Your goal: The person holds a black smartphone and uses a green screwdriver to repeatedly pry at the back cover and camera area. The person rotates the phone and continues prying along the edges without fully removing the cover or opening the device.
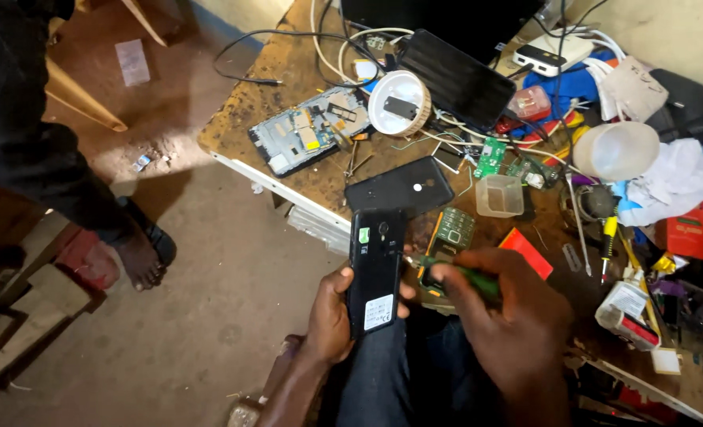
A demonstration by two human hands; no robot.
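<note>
My left hand [329, 315] grips a black phone [376, 269] with its back cover off, held upright over my lap; stickers show on its inner back. My right hand [509, 312] holds a green-handled screwdriver [466, 276] whose tip points left at the phone's right edge. A black phone back cover [399, 188] lies on the wooden workbench [245, 111] just beyond the phone. A small green keypad circuit board [454, 228] rests to the right of the phone.
The bench holds an opened phone frame [304, 130], a round white lamp [399, 103], a dark tablet [456, 77], a clear plastic cup [499, 195], screwdrivers [608, 245], cables and cloths. Another person's sandalled foot [142, 253] stands on the floor at left.
</note>
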